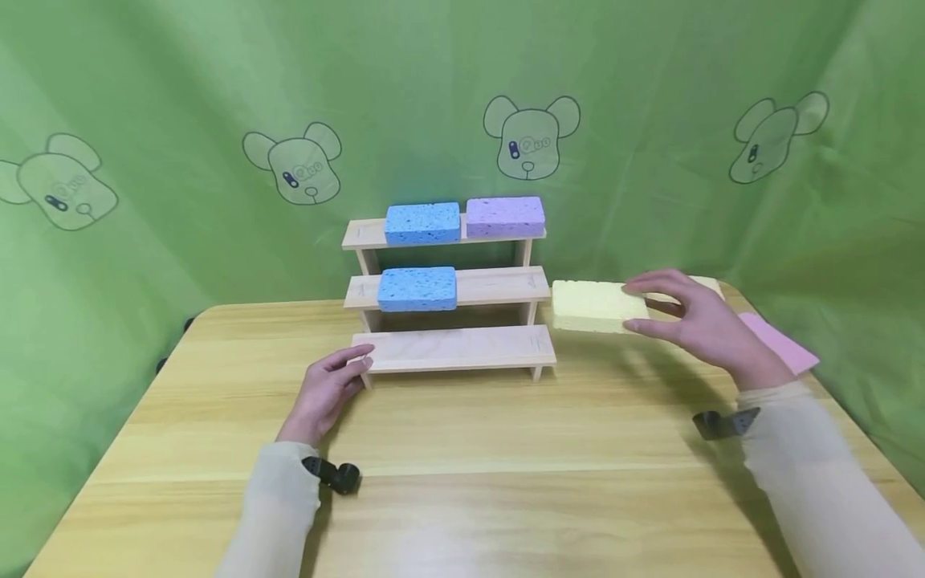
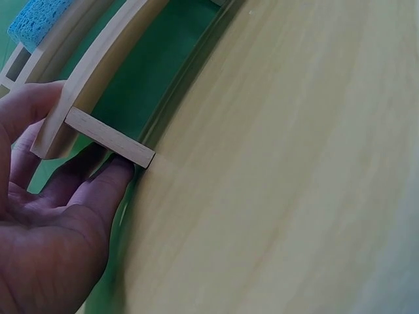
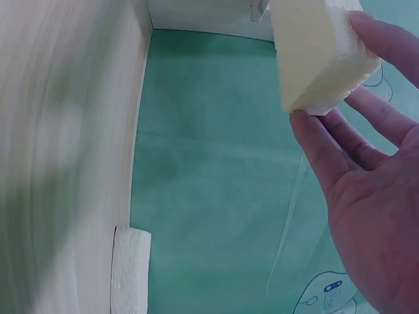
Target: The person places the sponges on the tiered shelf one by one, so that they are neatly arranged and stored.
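Observation:
My right hand [image 1: 694,321] pinches a pale yellow sponge [image 1: 596,307] by its right end, between thumb and fingers. Raised above the table, the sponge is just right of the middle step of a three-step wooden rack [image 1: 462,351]. In the right wrist view the yellow sponge [image 3: 311,55] appears end-on at the fingertips. My left hand [image 1: 328,393] grips the left end of the rack's bottom step, fingers around the board and its leg [image 2: 108,136]. Two blue sponges [image 1: 422,223] lie on the top and middle steps, at left. A purple sponge [image 1: 505,217] sits at the top right.
Behind my right hand, another pale yellow sponge [image 1: 708,285] lies near the table's back right corner. A pink flat piece [image 1: 780,343] lies at the right edge, partly hidden by the wrist. Green curtain [image 1: 419,96] hangs behind the wooden table [image 1: 470,482].

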`<state>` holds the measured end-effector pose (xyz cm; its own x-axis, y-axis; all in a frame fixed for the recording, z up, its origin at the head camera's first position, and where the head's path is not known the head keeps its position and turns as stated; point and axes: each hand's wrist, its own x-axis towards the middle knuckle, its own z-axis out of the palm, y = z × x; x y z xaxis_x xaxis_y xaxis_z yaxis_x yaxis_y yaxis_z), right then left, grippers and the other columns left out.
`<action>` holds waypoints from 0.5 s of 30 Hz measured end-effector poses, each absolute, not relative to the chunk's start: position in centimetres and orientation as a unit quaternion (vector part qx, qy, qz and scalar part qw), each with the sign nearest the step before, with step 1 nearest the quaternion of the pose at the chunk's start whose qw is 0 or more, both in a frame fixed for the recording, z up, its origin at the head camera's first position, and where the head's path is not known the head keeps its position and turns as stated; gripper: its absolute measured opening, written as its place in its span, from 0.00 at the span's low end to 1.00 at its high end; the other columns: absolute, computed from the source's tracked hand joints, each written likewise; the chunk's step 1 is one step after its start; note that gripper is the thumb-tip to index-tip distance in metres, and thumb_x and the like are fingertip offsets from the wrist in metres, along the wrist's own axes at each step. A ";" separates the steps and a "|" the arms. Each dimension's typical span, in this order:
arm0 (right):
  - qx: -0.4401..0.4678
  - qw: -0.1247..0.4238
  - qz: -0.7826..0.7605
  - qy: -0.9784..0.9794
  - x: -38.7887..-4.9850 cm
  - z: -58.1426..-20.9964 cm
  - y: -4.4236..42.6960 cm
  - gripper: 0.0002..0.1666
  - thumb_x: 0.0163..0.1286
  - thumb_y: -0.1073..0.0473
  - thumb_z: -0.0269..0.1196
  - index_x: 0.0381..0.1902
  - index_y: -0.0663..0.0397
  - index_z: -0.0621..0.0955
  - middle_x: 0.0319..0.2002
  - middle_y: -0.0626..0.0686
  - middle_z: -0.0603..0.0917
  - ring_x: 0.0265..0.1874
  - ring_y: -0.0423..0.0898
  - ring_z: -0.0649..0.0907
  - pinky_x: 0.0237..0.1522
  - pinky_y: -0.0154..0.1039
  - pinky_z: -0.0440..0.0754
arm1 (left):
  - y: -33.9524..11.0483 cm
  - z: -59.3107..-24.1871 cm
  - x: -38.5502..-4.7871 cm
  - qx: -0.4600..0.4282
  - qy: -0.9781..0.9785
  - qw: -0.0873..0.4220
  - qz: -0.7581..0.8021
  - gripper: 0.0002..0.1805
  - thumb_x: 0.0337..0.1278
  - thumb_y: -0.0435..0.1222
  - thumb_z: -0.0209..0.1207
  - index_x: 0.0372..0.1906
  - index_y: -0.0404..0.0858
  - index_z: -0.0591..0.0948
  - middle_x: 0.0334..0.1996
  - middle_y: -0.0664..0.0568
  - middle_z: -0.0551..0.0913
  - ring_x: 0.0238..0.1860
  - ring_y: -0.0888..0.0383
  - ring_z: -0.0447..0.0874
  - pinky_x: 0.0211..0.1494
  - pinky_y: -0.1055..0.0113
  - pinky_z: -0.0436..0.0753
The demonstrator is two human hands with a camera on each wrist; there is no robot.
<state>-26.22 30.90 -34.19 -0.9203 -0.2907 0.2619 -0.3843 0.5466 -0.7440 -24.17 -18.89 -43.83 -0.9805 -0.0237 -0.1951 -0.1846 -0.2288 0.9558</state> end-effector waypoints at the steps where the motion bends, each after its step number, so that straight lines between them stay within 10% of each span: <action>1: 0.192 0.054 0.435 -0.878 -26.2 -34.1 30.8 0.30 0.60 0.65 0.72 0.60 0.61 0.77 0.60 0.51 0.72 0.57 0.40 0.72 0.58 0.24 0.72 | -18.9 -43.8 -24.2 -0.084 0.619 0.053 0.779 0.18 0.61 0.26 0.62 0.56 0.30 0.81 0.65 0.45 0.70 0.54 0.55 0.77 0.59 0.63 0.78; 15: 0.209 0.073 0.430 -0.875 -26.0 -32.7 30.2 0.28 0.61 0.61 0.72 0.59 0.60 0.78 0.59 0.50 0.73 0.56 0.38 0.74 0.56 0.23 0.72 | -18.9 -43.9 -24.3 -0.088 0.623 0.054 0.776 0.20 0.61 0.27 0.62 0.59 0.28 0.78 0.65 0.45 0.70 0.54 0.56 0.78 0.60 0.63 0.78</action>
<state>-26.04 30.24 -32.70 -0.9022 -0.3022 0.3078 -0.4283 0.5433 -0.7221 -24.26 -18.92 -43.92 -0.9787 -0.0259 -0.2039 -0.1934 -0.2188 0.9564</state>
